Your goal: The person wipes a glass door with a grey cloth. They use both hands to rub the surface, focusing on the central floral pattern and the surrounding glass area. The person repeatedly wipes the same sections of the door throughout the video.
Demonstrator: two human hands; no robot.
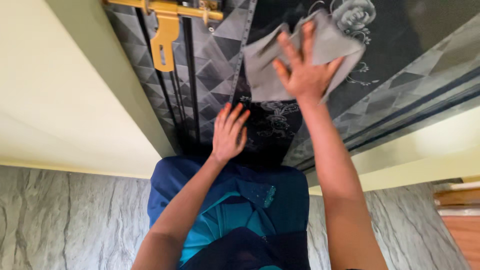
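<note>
Both my hands press the dark patterned door [280, 120]: right hand [305, 75], fingers spread, pins a grey cloth [270, 70]; left hand [229, 135] lies flat, holding nothing.

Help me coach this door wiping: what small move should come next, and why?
Probably sweep the right hand and its grey cloth sideways toward the gold latch. The cloth lies flat on the door by the flower pattern, and the left hand braces below.
</note>
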